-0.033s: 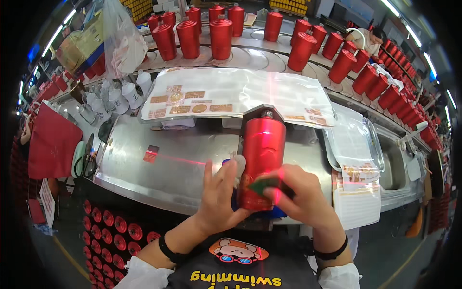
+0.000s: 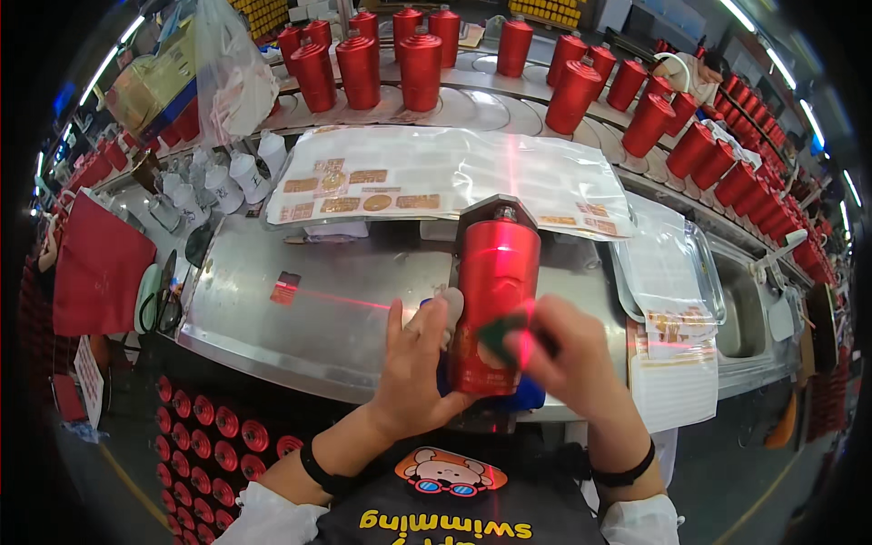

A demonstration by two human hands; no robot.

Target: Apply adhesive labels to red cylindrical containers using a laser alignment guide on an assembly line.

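A red bottle [image 2: 500,272] lies before me with its neck pointing away, in a dark angular holder [image 2: 468,221]. My left hand [image 2: 413,368] is at its lower left, thumb against the base and a finger in a pale cover along its side; the other fingers are stretched out. Closed around a flat green scraper [image 2: 496,340], my right hand [image 2: 572,354] holds it on or just above the lower front of the bottle. Small gold markings show on the bottle's front near its base. Part of something blue [image 2: 527,395] shows beneath the bottle.
Label sheets [image 2: 445,173] lie beyond the bottle, with more sheets [image 2: 672,272] at right. Red bottles [image 2: 421,73] line the curved conveyor. White-capped glass bottles [image 2: 222,186] and scissors [image 2: 163,309] are left; a sink [image 2: 740,318] is right. Another person [image 2: 695,77] is at far right.
My right hand has shifted slightly up and right with the green scraper, which now stands more upright. More of the bottle's lower front and its markings shows. My left hand has hardly moved.
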